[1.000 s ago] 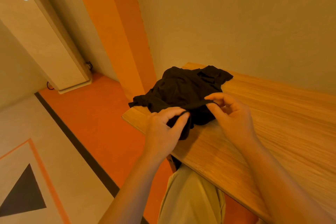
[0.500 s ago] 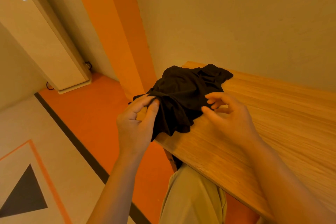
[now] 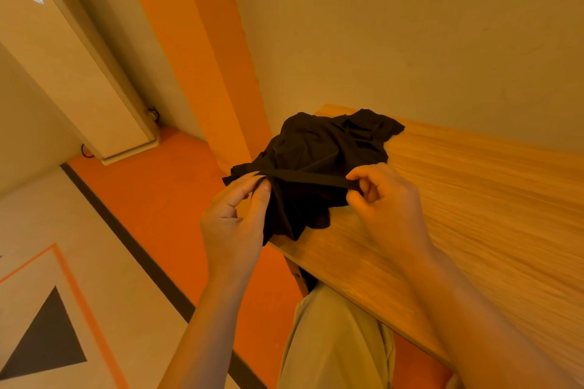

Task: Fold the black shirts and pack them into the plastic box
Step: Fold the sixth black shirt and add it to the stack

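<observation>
This looks like an indoor room set up for work or display rather than a home: a light wooden tabletop [image 3: 474, 230] stands against a plain cream wall [image 3: 395, 41], beside 1 orange painted pillar [image 3: 202, 50], above an orange and cream floor [image 3: 142, 199] marked with a dark triangle [image 3: 47, 338].

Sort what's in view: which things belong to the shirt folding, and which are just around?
Job: black shirt, its hem stretched between left hand and right hand; wooden table.
Around: white cabinet, orange pillar. No plastic box visible.
</observation>
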Available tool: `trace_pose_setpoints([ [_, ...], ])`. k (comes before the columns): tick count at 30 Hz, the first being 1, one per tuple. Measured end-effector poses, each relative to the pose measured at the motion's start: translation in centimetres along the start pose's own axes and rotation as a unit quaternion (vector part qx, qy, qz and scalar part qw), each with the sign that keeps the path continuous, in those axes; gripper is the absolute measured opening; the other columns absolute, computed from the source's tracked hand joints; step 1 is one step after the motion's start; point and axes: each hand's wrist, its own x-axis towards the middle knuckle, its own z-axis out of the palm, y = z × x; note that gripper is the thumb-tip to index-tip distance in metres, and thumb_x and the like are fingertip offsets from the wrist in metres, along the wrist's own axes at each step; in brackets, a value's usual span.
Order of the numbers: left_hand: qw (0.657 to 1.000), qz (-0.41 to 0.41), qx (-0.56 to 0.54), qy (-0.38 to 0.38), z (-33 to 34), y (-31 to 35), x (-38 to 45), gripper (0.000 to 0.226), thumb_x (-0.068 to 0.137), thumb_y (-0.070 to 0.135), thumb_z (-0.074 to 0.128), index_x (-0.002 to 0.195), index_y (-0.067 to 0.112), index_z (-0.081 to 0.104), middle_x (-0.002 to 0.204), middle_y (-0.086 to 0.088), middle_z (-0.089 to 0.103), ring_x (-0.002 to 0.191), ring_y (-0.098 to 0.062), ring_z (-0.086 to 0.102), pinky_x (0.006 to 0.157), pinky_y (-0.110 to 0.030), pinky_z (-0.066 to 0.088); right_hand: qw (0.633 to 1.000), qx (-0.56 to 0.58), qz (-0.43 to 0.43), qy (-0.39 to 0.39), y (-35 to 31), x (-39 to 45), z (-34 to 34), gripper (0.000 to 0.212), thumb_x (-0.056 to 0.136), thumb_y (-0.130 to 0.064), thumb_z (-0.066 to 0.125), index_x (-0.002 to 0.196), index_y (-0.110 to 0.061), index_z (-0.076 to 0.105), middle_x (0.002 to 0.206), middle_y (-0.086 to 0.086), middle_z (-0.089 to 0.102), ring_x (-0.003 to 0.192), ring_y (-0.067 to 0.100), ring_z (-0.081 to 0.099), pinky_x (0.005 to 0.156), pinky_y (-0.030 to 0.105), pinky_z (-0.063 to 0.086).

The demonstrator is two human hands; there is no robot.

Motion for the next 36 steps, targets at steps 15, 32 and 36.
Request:
trace_pose_setpoints([
  [15, 0.996, -0.087, 0.026, 0.025, -0.7, -0.8, 0.3, 0.022, 0.091, 0.018, 0.063, 0.092, 0.04, 0.068, 0.105, 0.019, 0.068, 0.104, 0.004, 0.06, 0.083, -0.016, 0.051, 0.962, 0.227, 0.038, -0.147, -1.2, -0.4, -1.0, 0.034, 0.076, -0.025, 0.073, 0.108, -0.033, 0.066, 0.105, -0.011, 0.069, 0.096, 0.001, 0.067, 0.08, 0.015, 0.053],
  [32, 0.976, 0.023, 0.106, -0.19, -1.8, 4.7, 4.3, 0.008, 0.078, 0.031, 0.07, 0.084, 0.028, 0.074, 0.081, 0.016, 0.07, 0.079, -0.003, 0.065, 0.068, -0.015, 0.05, 0.98, 0.177, -0.053, -0.078, -4.2, 2.9, -4.7, 0.015, 0.076, -0.017, 0.071, 0.088, -0.026, 0.067, 0.082, -0.023, 0.067, 0.078, -0.002, 0.064, 0.072, 0.011, 0.049],
  [36, 0.952, 0.04, 0.134, -0.272, -0.6, 8.2, 5.9, 0.013, 0.082, 0.037, 0.065, 0.087, 0.029, 0.073, 0.074, 0.018, 0.069, 0.07, 0.001, 0.064, 0.06, -0.019, 0.051, 0.982, 0.169, -0.052, -0.068, -6.0, 4.4, -6.8, 0.014, 0.074, -0.028, 0.069, 0.089, -0.028, 0.068, 0.081, -0.02, 0.068, 0.079, 0.002, 0.065, 0.074, 0.014, 0.049],
])
